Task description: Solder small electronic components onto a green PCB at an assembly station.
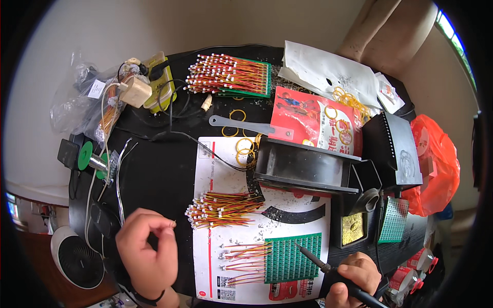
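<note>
My right hand (359, 274) grips a soldering iron (314, 259) by its dark handle. The iron's tip points left over a green circuit board panel (290, 256), and whether it touches is hard to tell. Several red, yellow and dark wires with white connectors (241, 264) stick out from the panel's left side. My left hand (149, 251) is raised left of the panel, thumb and forefinger pinched. Something tiny and pale shows at those fingertips, too small to name. Farther off, between the hands, lies a loose pile of connector wires (221, 209).
A finished-looking wired panel stack (231, 75) lies at the back. Right of centre stand a black fume-extractor-like box (308, 167) and an iron stand with yellow cleaning wool (353, 229). A solder spool (97, 161), a power strip (160, 84) with cables, and rubber bands (245, 149) are also around.
</note>
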A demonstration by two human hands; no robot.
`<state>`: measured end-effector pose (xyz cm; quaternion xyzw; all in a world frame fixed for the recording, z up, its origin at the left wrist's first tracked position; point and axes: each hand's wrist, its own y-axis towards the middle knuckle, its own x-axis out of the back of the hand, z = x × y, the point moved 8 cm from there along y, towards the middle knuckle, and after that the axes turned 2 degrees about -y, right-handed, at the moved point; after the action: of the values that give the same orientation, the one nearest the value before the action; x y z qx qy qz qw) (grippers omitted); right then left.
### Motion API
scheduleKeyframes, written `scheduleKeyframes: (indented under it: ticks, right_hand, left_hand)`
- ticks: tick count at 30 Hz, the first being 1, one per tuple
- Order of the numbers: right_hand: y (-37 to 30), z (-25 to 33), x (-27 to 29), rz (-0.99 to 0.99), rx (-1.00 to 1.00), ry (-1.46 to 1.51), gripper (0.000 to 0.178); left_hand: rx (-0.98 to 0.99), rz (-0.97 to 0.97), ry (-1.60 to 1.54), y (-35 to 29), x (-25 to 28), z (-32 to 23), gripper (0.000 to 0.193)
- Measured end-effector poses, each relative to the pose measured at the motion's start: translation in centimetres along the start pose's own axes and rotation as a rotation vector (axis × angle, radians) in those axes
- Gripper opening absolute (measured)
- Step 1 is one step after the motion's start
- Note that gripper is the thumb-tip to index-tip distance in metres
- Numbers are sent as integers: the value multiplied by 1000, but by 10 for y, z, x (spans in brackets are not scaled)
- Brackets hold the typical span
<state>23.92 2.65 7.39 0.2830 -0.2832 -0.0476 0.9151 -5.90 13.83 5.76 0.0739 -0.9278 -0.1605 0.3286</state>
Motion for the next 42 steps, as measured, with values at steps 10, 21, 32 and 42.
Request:
scheduleKeyframes:
  ticks: [10,21,32,42]
  right_hand:
    - [8,-3,-12,28,-42,42,24]
    - [9,-5,-18,5,-105,-8,23]
    - [9,-9,-19,17,-171,45,19]
    - [10,-7,-22,0,-115,51,18]
  left_hand:
    - [-69,561,-397,-40,-75,-43,11]
    - [-142,525,-375,-49,-71,-51,13]
    - [-416,482,-255,-57,-82,-62,17]
    - [-468,494,-89,-63,-92,-63,16]
